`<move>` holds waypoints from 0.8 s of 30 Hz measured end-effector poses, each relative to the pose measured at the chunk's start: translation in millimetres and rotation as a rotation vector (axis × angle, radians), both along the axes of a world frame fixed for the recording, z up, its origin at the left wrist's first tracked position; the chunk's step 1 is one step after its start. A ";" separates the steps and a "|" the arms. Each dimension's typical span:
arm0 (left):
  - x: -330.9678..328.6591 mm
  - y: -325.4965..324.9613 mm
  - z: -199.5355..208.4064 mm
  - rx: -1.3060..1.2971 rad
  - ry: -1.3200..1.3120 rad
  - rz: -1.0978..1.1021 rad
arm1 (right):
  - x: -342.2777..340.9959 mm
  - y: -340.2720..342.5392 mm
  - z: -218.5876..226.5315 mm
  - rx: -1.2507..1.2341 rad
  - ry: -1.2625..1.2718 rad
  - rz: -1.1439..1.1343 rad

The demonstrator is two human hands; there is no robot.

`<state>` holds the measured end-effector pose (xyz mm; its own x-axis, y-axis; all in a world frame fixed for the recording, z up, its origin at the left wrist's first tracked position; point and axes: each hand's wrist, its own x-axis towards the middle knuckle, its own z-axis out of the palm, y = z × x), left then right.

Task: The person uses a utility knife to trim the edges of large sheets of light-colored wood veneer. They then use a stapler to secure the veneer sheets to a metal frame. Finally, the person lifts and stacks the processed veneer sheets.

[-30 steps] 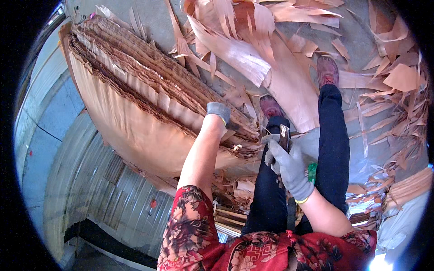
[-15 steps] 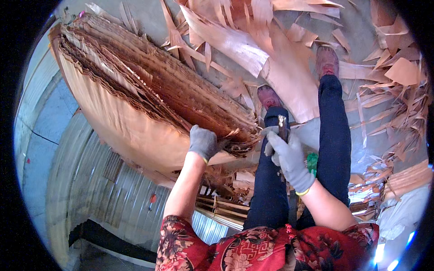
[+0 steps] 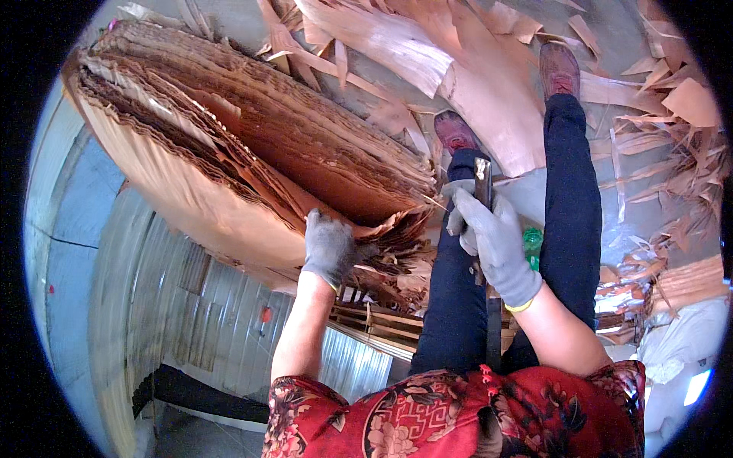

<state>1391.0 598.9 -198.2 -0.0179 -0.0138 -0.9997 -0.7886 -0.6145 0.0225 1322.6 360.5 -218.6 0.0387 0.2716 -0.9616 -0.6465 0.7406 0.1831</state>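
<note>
One thick stack of brown wood veneer [image 3: 305, 145] sits to the worker's front left, edges ragged, a deep gap between the near sheets and the rest. Left hand [image 3: 330, 248], gray glove, is at the near side of that gap: fingers curled over and clamped on the near sheets' edge, fingertips partly hidden. Right hand [image 3: 496, 248], same glove, is closed around a dark narrow bar [image 3: 482, 183], top end poking out above the fingers, over the left leg [image 3: 452, 305]. Green object [image 3: 532, 248] just past that wrist. Veneer scraps [image 3: 496, 114] litter the floor beyond the shoes [image 3: 561, 70].
</note>
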 end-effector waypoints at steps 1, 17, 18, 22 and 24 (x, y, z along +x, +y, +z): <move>3.4 -0.7 -2.7 0.019 0.003 -0.004 | 2.1 0.8 -1.5 -0.005 -0.003 -0.001; -27.9 -41.6 -58.6 0.110 0.260 -0.037 | 13.6 5.4 4.5 0.038 -0.004 -0.020; -52.3 -26.1 -69.3 0.106 0.229 -0.097 | 13.2 7.4 4.2 0.030 -0.014 -0.009; -39.8 -42.8 -63.5 0.060 0.225 -0.040 | 7.2 12.3 1.5 -0.023 -0.014 0.042; -37.7 -40.6 -49.4 0.046 0.248 -0.069 | 4.5 14.6 1.0 -0.030 -0.005 0.022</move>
<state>1353.3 558.3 -247.6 -0.2620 0.0409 -0.9642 -0.8023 -0.5646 0.1940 1327.0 375.0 -217.7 0.0380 0.2431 -0.9693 -0.6633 0.7316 0.1575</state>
